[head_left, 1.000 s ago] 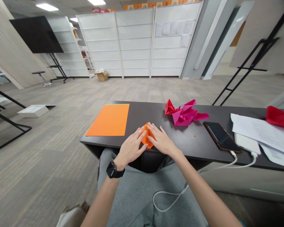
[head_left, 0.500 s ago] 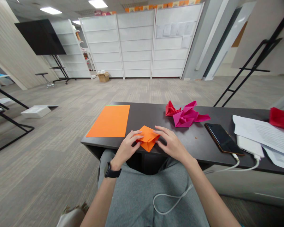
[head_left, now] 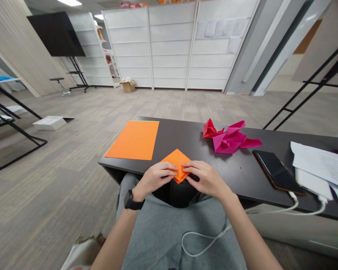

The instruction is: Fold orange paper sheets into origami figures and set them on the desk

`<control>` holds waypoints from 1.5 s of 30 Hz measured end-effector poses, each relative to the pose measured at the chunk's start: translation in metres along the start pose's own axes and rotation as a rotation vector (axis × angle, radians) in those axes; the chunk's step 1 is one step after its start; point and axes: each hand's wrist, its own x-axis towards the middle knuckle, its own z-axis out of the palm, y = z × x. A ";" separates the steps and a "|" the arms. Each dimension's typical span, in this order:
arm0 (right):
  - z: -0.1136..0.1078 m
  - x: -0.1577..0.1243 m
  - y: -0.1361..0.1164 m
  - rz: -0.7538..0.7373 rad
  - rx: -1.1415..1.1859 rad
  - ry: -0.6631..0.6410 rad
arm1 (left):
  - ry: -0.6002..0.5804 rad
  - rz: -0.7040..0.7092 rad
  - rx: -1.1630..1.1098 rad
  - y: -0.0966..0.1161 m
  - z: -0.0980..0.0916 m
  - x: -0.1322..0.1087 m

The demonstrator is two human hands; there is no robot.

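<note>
Orange paper, folded into a small diamond-like form (head_left: 177, 156), lies at the near edge of the dark table (head_left: 180, 133), directly in front of the seated person. Both hands are on it. Left hand (head_left: 154, 178): fingers close together and bent over the left side of the fold, fingertips on its upper face, thumb drawn in near the lower left edge; the paper is pinched with little opening. Right hand (head_left: 207, 176): fingers likewise gathered and laid over the right side, thumb low by the right edge, pinching that side. From where I stand, I cannot tell how far either thumb reaches beneath the paper. The two sets of fingertips are near each other but apart, the orange showing between them. A black watch (head_left: 133, 201) is on the left wrist.

Left of the work, a flat orange sheet (head_left: 133, 139) lies near the table's end, a thin green line along its far edge. To the right, a red folded piece (head_left: 211, 129) sits just beside a larger magenta one (head_left: 228, 139). Farther right: a dark-screened phone (head_left: 275, 169) and printed pages (head_left: 323, 159).
</note>
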 end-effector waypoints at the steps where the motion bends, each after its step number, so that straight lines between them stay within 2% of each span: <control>1: 0.000 0.000 -0.001 -0.016 -0.018 0.013 | 0.008 0.006 0.011 0.000 0.000 0.000; 6: 0.000 0.001 -0.007 -0.054 -0.154 0.105 | 0.033 0.032 0.092 0.001 0.002 0.000; 10: 0.001 0.005 -0.013 -0.081 -0.196 0.063 | 0.062 0.053 0.110 0.002 0.003 -0.001; 14: 0.002 0.009 -0.015 -0.032 -0.202 0.038 | 0.090 0.053 0.156 0.003 0.006 -0.002; 21: 0.002 0.009 -0.015 -0.062 -0.168 0.013 | 0.075 0.021 0.096 0.002 0.008 -0.004; 28: -0.005 0.006 -0.019 -0.132 -0.060 0.000 | -0.011 -0.008 0.040 0.001 0.004 -0.004; 34: -0.004 0.007 -0.018 -0.202 -0.069 0.000 | -0.016 0.014 0.074 0.005 0.002 -0.001; 45: -0.002 0.008 -0.015 -0.207 -0.096 -0.049 | 0.012 0.012 0.062 0.005 0.004 -0.002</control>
